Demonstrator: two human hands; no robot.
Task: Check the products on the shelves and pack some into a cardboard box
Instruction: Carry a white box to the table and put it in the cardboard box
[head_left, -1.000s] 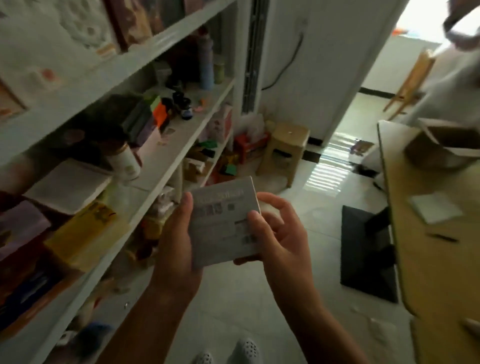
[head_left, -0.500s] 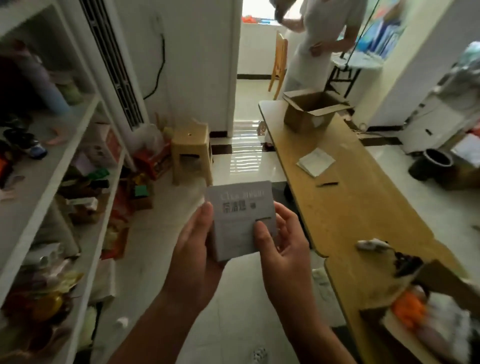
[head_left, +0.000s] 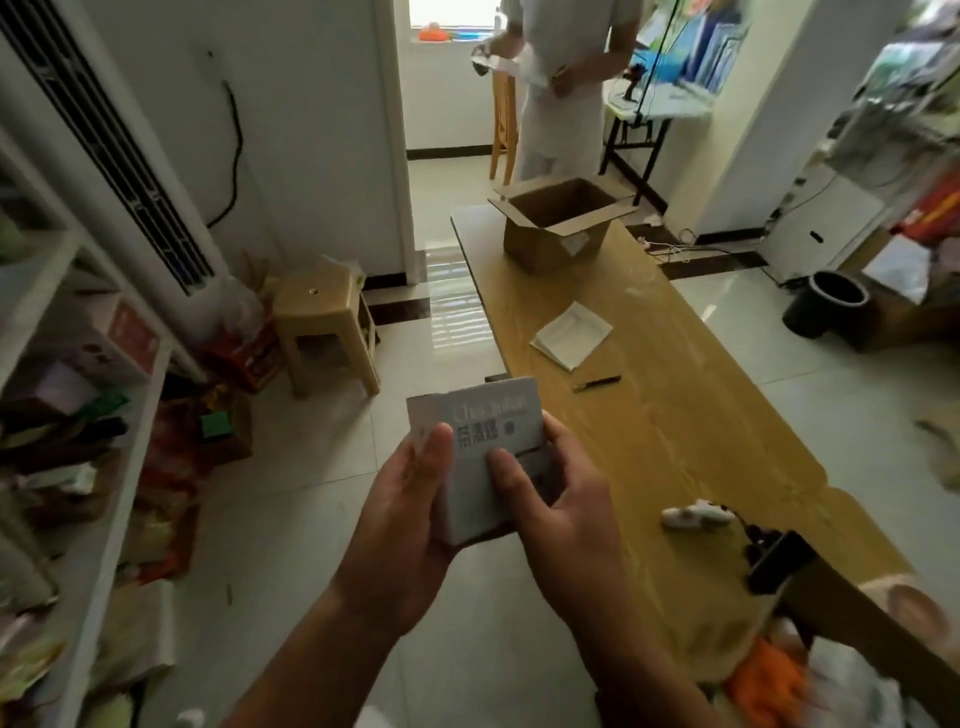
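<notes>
A small grey product box (head_left: 485, 415) with printed lettering is held upright in the near centre, over the tiled floor (head_left: 322, 519) and just left of the long wooden tabletop (head_left: 685, 431). Both hands grasp it: the left hand (head_left: 405, 525) wraps its left edge with the thumb laid on the front face, and the right hand (head_left: 566, 519) cups the right edge, its thumb also pressed on the front. At the far end of the tabletop stands an open cardboard box (head_left: 558, 228), well apart from the hands; between them lie a white flat packet (head_left: 571, 335) and a dark pen (head_left: 597, 383). Cluttered shelves (head_left: 122, 467) run along the left, with a tan stool (head_left: 324, 327) beyond them. A person in white (head_left: 563, 88) stands in the far doorway.
</notes>
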